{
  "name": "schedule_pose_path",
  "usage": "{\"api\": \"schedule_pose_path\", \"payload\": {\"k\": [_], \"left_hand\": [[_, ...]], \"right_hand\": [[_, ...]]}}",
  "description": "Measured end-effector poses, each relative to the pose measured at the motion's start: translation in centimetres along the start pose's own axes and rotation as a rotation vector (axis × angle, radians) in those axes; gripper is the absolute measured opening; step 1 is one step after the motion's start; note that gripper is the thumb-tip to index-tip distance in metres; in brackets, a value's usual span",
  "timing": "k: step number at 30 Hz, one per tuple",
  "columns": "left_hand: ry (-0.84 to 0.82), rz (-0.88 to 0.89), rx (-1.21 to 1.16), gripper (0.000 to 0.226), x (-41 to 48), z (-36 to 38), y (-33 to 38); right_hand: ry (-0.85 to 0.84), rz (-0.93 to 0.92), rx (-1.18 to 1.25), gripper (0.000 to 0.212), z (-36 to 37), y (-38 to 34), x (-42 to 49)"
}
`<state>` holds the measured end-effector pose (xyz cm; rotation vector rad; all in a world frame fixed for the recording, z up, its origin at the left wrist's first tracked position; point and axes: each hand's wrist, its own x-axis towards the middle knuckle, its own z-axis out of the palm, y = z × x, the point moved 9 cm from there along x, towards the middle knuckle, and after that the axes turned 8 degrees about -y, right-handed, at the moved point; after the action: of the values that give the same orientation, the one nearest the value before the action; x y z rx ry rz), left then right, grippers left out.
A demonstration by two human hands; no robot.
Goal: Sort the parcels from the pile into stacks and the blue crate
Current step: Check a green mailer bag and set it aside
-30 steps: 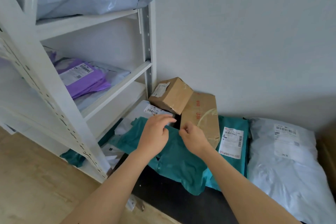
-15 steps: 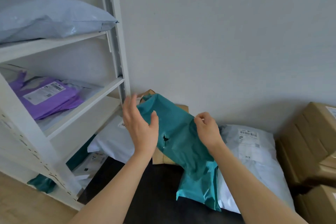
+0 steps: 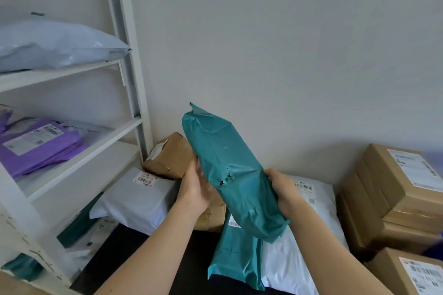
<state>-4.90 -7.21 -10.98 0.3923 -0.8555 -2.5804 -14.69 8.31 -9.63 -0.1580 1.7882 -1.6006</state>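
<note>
1. The tall white metal shelving rack (image 3: 130,84) stands on the left against the wall (image 3: 287,55). Swinging the held parcel leftwards could knock its upright.
2. The stack of brown cardboard boxes (image 3: 393,201) sits on the right, well apart from both hands. The blue crate is not in view, so the drop-off spot cannot be judged.
3. The big white plastic mailer bag (image 3: 314,235) lies low in the pile (image 3: 141,199), under a second teal mailer (image 3: 236,256).
4. The long teal plastic mailer bag (image 3: 227,158) is raised above the pile, tilted with its top end toward the wall, and sits between the hands.
5. The right hand (image 3: 282,190) grasps its right edge, fingers curled behind it. The left hand (image 3: 195,189) lies against its left side with fingers fairly straight, supporting rather than clasping. The slick film could slip from that one-sided hold.
6. A small tear (image 3: 225,178) shows mid-bag, between the hands. Pulling the hands apart or squeezing there would likely widen it and let the contents out.
</note>
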Motion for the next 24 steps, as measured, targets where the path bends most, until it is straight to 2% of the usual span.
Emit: {"api": "schedule_pose_path", "payload": {"k": [4,8,10,13,16,18,21,24], "left_hand": [[-0.069,-0.077,-0.055,0.067,1.0,1.6,-1.4],[-0.047,-0.135,0.027,0.062,1.1,2.8,-2.5],[0.029,-0.089,0.149,0.056,1.3,2.6,-2.3],[0.163,-0.014,0.451,0.047,1.7,2.0,-1.7],[0.176,0.041,0.624,0.032,1.8,3.0,-1.6],[0.132,0.040,0.694,0.024,1.9,3.8,-1.7],[0.049,0.034,0.684,0.028,2.1,4.8,-1.8],[-0.071,0.030,0.619,0.034,2.1,6.4,-1.7]], "right_hand": [[-0.059,0.002,-0.081,0.026,-0.7,0.5,0.0],[-0.142,-0.020,-0.188,0.040,-0.7,0.4,0.1],[-0.196,0.004,-0.178,0.043,-0.8,0.6,0.2],[-0.269,-0.015,-0.174,0.050,-0.7,0.4,-0.1],[-0.334,-0.095,-0.157,0.044,0.1,-0.6,-0.7],[-0.286,-0.138,-0.143,0.041,-0.4,-1.0,-0.6],[-0.190,-0.170,-0.077,0.029,-2.0,-1.1,-0.1],[-0.217,-0.206,-0.045,0.019,-2.4,-1.6,-0.2]]}}
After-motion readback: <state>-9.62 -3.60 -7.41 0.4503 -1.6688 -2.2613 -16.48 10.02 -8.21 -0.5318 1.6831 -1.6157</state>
